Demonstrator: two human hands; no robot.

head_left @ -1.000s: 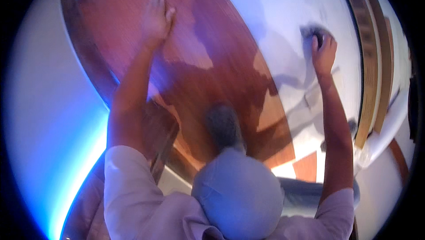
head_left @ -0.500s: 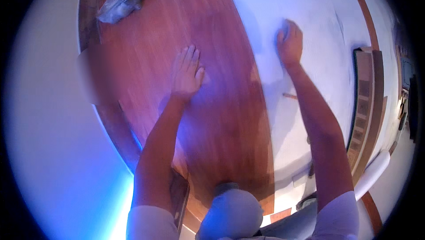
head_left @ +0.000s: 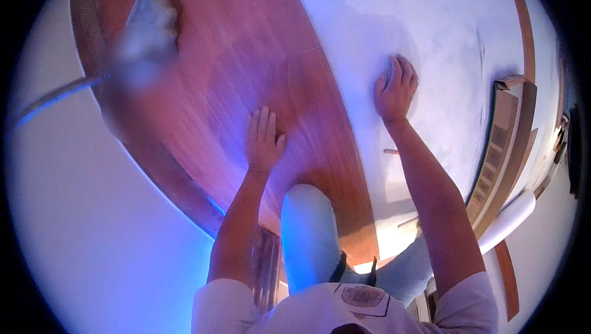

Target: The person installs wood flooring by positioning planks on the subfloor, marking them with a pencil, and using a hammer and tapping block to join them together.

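Note:
My left hand (head_left: 265, 143) lies flat on a reddish-brown wooden surface (head_left: 308, 88), its fingers stretched out and pointing away from me. My right hand (head_left: 397, 91) rests on the white surface (head_left: 431, 20) to the right of the wood. Its fingers are curled, and a bluish-grey edge shows between thumb and fingers; what this is, I cannot make out. A grey, crumpled, cloth-like bundle (head_left: 154, 14) lies on the wood at the far left, partly blurred.
My knee (head_left: 309, 217) in pale trousers is over the wood between my arms. A short thin brown stick (head_left: 391, 151) lies near my right forearm. Farther right are a long cardboard piece (head_left: 502, 143) and a white roll (head_left: 510, 222). A hose-like rod (head_left: 58, 95) reaches in from the left.
The view has shifted. Both hands appear lower in the picture, the right one slightly closer to the stick. My knee has come forward over the wood.

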